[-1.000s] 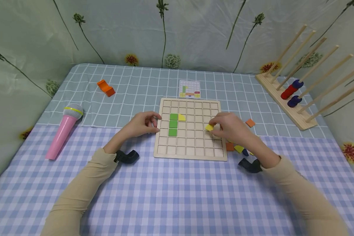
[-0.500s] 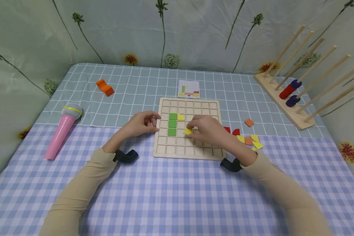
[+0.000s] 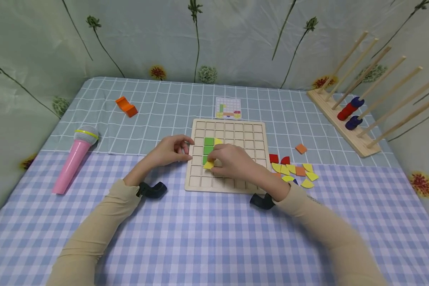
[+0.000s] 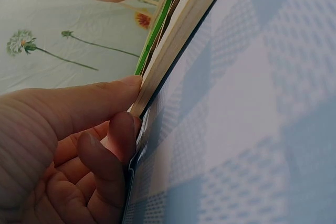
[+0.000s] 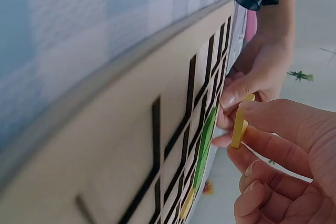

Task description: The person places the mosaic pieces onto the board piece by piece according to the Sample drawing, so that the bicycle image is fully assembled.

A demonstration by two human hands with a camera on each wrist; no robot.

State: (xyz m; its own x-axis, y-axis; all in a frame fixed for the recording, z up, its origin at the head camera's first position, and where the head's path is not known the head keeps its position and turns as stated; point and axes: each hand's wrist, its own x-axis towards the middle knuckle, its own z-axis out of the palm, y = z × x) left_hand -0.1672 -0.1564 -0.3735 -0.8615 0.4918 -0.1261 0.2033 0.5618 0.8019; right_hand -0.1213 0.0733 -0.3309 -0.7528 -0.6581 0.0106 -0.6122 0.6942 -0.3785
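Observation:
My right hand [image 3: 232, 161] pinches a small yellow tile [image 3: 209, 165] between thumb and fingers, close over the wooden grid board [image 3: 250, 140]. In the right wrist view the yellow tile [image 5: 240, 124] stands on edge in the fingertips. Green square tiles [image 3: 209, 141] form a column on the board's left part, the lowest partly covered by the right hand. Beside the top one lies another yellow tile [image 3: 218, 141]. My left hand [image 3: 169, 150] rests at the board's left edge; in the left wrist view its thumb [image 4: 118, 94] touches the board's side, other fingers loosely bent.
Several yellow, red, orange and blue tiles [image 3: 285, 169] lie right of the board. A printed grid card [image 3: 228, 108] lies behind it. At the left are a pink toy microphone [image 3: 76, 157] and an orange block [image 3: 126, 107]; a peg rack [image 3: 343, 123] stands far right.
My right hand has carried the yellow tile leftward across the board to the green column, uncovering the loose tiles at the right. The left hand has stayed at the board's edge.

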